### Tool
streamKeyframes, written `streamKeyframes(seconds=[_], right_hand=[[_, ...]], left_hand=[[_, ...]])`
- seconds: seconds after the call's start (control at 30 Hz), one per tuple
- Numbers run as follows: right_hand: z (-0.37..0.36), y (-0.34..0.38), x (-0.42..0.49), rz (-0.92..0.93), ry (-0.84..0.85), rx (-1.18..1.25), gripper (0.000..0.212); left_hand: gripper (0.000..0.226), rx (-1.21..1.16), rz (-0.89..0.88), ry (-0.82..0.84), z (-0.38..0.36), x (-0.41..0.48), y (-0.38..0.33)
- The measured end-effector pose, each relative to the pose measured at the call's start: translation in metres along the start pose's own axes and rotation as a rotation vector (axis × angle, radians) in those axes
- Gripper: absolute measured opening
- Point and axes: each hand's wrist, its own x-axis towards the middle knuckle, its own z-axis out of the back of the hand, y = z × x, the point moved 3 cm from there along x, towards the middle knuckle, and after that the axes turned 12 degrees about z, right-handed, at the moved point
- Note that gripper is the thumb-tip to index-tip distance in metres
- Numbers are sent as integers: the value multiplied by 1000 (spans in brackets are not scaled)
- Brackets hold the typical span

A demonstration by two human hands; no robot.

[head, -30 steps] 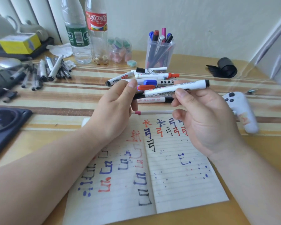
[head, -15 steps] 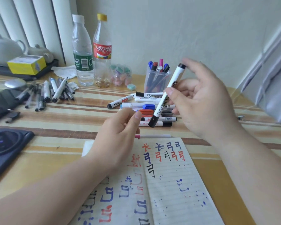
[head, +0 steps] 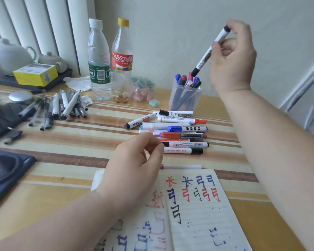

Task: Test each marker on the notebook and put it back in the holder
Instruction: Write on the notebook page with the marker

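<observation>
White marker w/ black ends (head: 209,52) is up in the air, tilted, lower end just above the clear plastic holder (head: 185,101) at the back of the striped desk (head: 76,142). My right hand (head: 232,62) pinches its upper part btwn thumb & fingers (head: 240,29). Left hand (head: 134,169) hovers over the lined paper notebook (head: 198,211), fingers loosely curled, holding nothing.

A plain pale wall (head: 170,33) with a faint green cast rises behind the table's far edge. White vertical blinds (head: 34,24) hang past the far left corner. The table (head: 80,147) is wooden and glossy, banded in brown, cream and yellow stripes. Beyond the right edge, blurred grey-white folds (head: 312,84) may be a curtain. The light is soft and even.
</observation>
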Motion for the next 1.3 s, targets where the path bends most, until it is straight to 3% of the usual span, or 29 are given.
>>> streamKeyframes(seconds=[0.07,0.13,0.23,0.33,0.43,0.47,0.53,0.63,0.7,0.83,0.93,1.07,1.13,1.23,1.3], right_hand=[[-12,-10,-4,-36,102,-47,26],[-24,-23,-10,-76,324,-214,18],[-29,-29,-27,-167,610,-396,52],[-21,-23,-38,-133,689,-523,37],[0,4,-54,23,504,-389,32],[6,16,-62,64,518,-289,23],[15,37,-89,44,758,-128,11],[21,55,-122,90,1092,-158,10],[22,58,-133,148,1218,-264,18],[20,54,-143,64,1354,-359,17],[20,56,-140,57,1344,-386,18],[48,66,-118,-78,1063,-255,13],[69,73,-118,-293,949,27,11],[90,90,-135,-732,798,688,16],[98,97,-146,-917,670,892,25]], left_hand=[[15,-5,10,-4,1,1,2],[14,9,14,-10,1,3,3],[12,17,21,-30,2,5,5],[14,1,43,-46,2,7,7],[17,-64,106,-53,4,9,10],[19,-112,129,-55,5,10,11],[24,-206,145,-75,8,11,12],[28,-286,127,-123,10,11,13],[32,-297,114,-139,11,10,12],[33,-283,105,-134,13,8,10],[30,-265,100,-124,12,7,9],[19,-217,58,-85,11,4,5],[8,-160,12,9,6,2,0],[37,-123,-79,140,2,-4,-7],[39,-104,-162,170,1,-9,-12]])
